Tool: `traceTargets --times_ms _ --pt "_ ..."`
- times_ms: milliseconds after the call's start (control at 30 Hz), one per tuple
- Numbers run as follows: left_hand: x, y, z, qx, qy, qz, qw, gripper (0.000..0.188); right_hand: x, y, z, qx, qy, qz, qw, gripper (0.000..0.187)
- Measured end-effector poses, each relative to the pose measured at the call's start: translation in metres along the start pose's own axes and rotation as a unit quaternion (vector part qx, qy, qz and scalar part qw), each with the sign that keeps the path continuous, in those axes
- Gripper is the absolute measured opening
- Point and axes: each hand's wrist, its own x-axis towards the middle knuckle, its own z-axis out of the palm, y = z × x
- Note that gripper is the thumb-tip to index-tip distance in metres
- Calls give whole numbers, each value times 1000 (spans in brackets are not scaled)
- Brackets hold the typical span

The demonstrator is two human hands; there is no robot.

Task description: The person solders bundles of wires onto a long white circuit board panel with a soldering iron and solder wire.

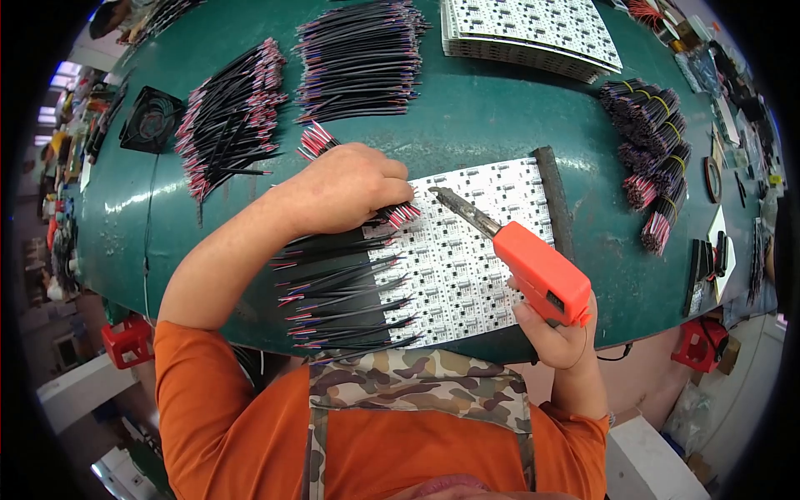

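Observation:
My left hand is closed round a bundle of short black cables with red and white wire ends, over the upper left corner of a white circuit board panel. In my right hand is a red soldering gun. Its dark metal tip points up and left, close to the panel's upper part and a little right of my left hand. Several black cables lie in a row along the panel's left edge, their right ends over the board. Whether those ends are attached I cannot tell.
Beyond my hands lie two heaps of black cables. A stack of white panels stands at the back, with tied cable bundles to its right. A dark bar borders the panel's right side. A black fan lies far left.

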Motion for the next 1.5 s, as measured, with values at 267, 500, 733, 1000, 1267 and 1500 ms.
traceTargets --times_ms 267,500,733,1000,1267,1500 --pt "-7 7 -18 8 51 -71 996 31 -2 -1 -2 -28 2 -38 999 40" --pt "-21 19 -58 -205 164 -295 919 28 -16 -1 -2 40 24 8 999 44" --pt "-26 36 -60 -275 197 -359 870 29 -24 -4 0 72 37 19 997 39" --pt "-31 45 -26 62 173 -128 975 27 -33 0 -6 86 23 29 996 43" --pt "-27 54 6 33 40 -126 991 24 -39 5 -9 94 5 65 994 45" --pt "-19 49 24 96 78 -70 990 23 -34 11 -3 100 5 58 993 44"
